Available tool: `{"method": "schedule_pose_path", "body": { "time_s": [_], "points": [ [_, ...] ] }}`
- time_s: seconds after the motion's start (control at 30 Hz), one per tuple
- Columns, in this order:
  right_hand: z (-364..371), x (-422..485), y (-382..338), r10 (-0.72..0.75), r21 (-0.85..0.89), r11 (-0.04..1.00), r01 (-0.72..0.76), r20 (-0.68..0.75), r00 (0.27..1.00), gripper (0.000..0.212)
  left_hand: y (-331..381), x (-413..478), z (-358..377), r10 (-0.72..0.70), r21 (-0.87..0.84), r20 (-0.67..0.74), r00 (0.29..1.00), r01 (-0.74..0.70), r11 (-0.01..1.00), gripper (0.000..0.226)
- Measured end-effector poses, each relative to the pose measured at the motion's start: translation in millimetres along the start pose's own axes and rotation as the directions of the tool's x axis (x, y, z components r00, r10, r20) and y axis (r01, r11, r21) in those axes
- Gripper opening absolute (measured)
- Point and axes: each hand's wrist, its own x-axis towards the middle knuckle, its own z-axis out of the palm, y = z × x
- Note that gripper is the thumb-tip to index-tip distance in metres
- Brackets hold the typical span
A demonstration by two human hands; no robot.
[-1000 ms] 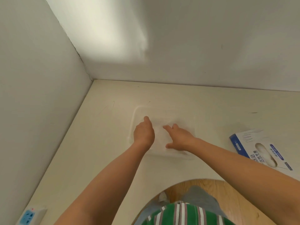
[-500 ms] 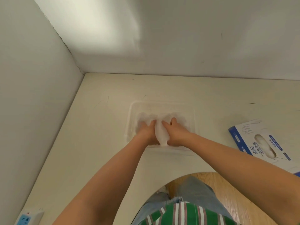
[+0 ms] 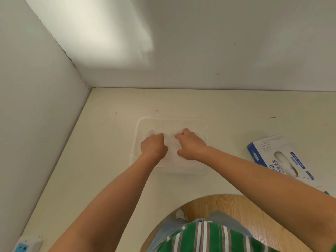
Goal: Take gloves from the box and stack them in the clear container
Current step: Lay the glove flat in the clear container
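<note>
So the clear container (image 3: 135, 140) sits mid-bench (image 3: 101, 170), and the left hand (image 3: 153, 147) is down inside it, fingers curled tight into the gloves (image 3: 171, 142), which lie in the container under and between both hands. The right hand (image 3: 190, 146) is the same deal, curled up and pinching the film. My worry: that stuff looks thin and clingy, so pulling out could drag the stack up or bunch it, and a light container might slide. Off right, the box (image 3: 276, 157) lies well apart.
</note>
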Motion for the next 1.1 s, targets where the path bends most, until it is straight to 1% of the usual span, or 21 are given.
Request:
{"method": "schedule_pose_path", "body": {
  "time_s": [0.07,0.13,0.2,0.27,0.33,0.4,0.47,0.53,0.63,0.73,0.8,0.87,0.9,0.97,1.07,1.1],
  "points": [
    [-17.7,-6.6,6.0,-0.092,0.103,0.988,0.118,-0.222,0.971,0.04,15.3,-5.3,-15.2,0.009,-0.077,-0.191,0.982,-0.024,0.997,0.025],
    [-35.3,-17.8,18.9,-0.121,0.18,0.962,0.206,-0.395,0.911,0.024,39.1,-10.3,-28.2,0.024,-0.158,-0.333,0.943,-0.081,0.984,0.019],
    [-47.0,-31.9,42.0,-0.078,0.258,0.938,0.229,-0.489,0.869,0.014,69.8,-16.2,-35.4,0.047,-0.24,-0.415,0.909,-0.159,0.958,0.017],
    [-51.9,-49.2,75.8,0.002,0.313,0.93,0.195,-0.533,0.846,0.011,105.8,-23.9,-35.1,0.08,-0.321,-0.442,0.894,-0.241,0.916,0.015],
    [-50.4,-69.3,117.1,0.098,0.345,0.932,0.111,-0.535,0.839,0.011,144.2,-32.2,-27.6,0.136,-0.389,-0.414,0.9,-0.31,0.867,0.015],
    [-45.0,-90.7,158.3,0.188,0.359,0.933,0.0,-0.49,0.851,0.013,179.6,-38.5,-13.7,0.22,-0.414,-0.34,0.914,-0.356,0.838,0.014],
    [-37.1,-112.7,196.0,0.275,0.365,0.923,-0.119,-0.412,0.869,0.013,210.4,-43.0,4.8,0.31,-0.419,-0.228,0.923,-0.38,0.825,0.013],
    [-27.8,-133.0,227.5,0.33,0.34,0.917,-0.207,-0.357,0.874,0.012,235.4,-46.3,25.7,0.383,-0.4,-0.109,0.917,-0.393,0.828,0.015],
    [-15.2,-154.7,262.8,0.385,0.299,0.906,-0.299,-0.291,0.876,0.015,265.8,-53.1,56.2,0.43,-0.373,0.025,0.903,-0.391,0.842,0.018],
    [-1.6,-162.0,281.8,0.362,0.29,0.911,-0.294,-0.215,0.907,0.022,284.8,-59.0,80.0,0.411,-0.407,0.098,0.906,-0.341,0.848,0.018],
    [6.5,-162.4,286.8,0.309,0.239,0.933,-0.268,-0.154,0.939,0.035,292.3,-60.9,89.7,0.382,-0.404,0.098,0.919,-0.314,0.859,0.021],
    [12.3,-159.0,288.5,0.276,0.162,0.954,-0.253,-0.134,0.952,0.043,295.3,-61.9,93.3,0.358,-0.366,0.075,0.931,-0.309,0.878,0.024],
    [14.4,-157.0,287.9,0.269,0.127,0.959,-0.252,-0.145,0.952,0.042,295.9,-62.4,93.9,0.352,-0.348,0.067,0.934,-0.308,0.885,0.025],
    [15.1,-154.9,283.2,0.281,0.103,0.959,-0.266,-0.189,0.941,0.031,296.2,-62.3,92.8,0.343,-0.324,0.063,0.937,-0.305,0.895,0.026],
    [17.1,-153.2,281.6,0.292,0.111,0.956,-0.271,-0.274,0.916,0.02,298.7,-64.5,91.7,0.321,-0.312,0.063,0.945,-0.286,0.906,0.028],
    [17.9,-152.8,283.7,0.297,0.148,0.953,-0.264,-0.292,0.909,0.017,299.5,-65.3,92.2,0.317,-0.309,0.062,0.946,-0.284,0.908,0.028]
  ]
}}
